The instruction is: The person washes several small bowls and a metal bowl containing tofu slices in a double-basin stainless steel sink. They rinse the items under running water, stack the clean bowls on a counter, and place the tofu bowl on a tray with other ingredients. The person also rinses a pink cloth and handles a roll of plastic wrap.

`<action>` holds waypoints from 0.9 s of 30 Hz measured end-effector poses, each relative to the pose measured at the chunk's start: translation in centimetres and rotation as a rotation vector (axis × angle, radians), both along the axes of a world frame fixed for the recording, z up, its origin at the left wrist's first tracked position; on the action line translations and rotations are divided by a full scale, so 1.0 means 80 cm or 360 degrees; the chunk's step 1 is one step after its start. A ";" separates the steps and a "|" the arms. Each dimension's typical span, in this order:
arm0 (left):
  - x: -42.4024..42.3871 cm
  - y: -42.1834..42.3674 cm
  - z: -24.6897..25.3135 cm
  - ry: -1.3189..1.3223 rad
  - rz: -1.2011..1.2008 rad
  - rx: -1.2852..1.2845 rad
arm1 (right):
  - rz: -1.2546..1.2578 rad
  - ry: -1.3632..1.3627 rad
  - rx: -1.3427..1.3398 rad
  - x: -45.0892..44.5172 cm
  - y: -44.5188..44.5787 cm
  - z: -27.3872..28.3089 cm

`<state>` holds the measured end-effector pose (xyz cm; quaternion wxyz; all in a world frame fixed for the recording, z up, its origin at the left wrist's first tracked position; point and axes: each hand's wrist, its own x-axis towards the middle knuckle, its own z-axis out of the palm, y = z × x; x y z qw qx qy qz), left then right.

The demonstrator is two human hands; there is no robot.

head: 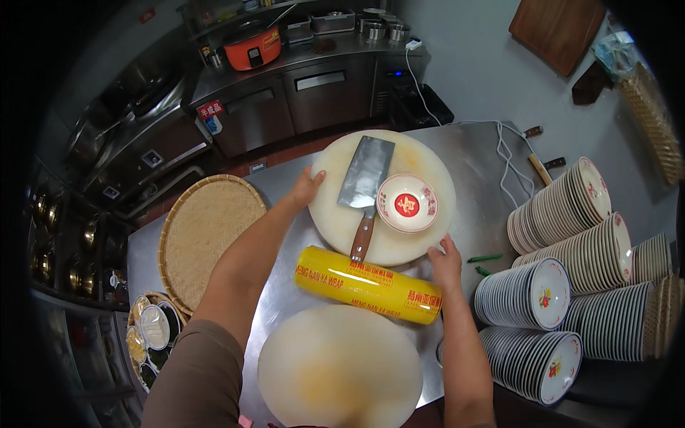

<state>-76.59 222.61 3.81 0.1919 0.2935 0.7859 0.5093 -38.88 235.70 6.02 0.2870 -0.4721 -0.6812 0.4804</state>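
Note:
My left hand (309, 188) grips the left rim of a thick round white cutting board (334, 229), thumb on top. On the opposite side my right hand (446, 259) has its fingers against the lower right rim. A Chinese cleaver (369, 168) with a wooden handle lies on that board, blade away from me. Beside the blade sits a small white bowl (420, 220) with a red centre. A yellow roll of plastic wrap (369, 283) lies just in front of the board, under the handle's end. Nearest me is a second round white cutting board (337, 364), stained yellowish.
Stacks of plates (546, 294) lean on the right, near two green pens (484, 258) and a white cable (503, 160). A flat bamboo tray (211, 241) is at left, above a basket holding small dishes (155, 327). An orange cooker (252, 51) stands on the far steel counter.

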 end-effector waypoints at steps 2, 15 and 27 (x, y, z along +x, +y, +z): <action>0.018 -0.021 0.000 0.0134 0.0203 -0.0091 | 0.0055 -0.0238 0.0112 0.029 0.004 -0.009; 0.211 -0.237 0.077 -0.0709 0.0205 -0.0031 | 0.0162 -0.0299 0.0330 0.046 -0.117 0.009; 0.218 -0.307 0.018 -0.0209 0.0427 0.0052 | -0.0062 -0.0491 0.0321 0.085 -0.095 0.014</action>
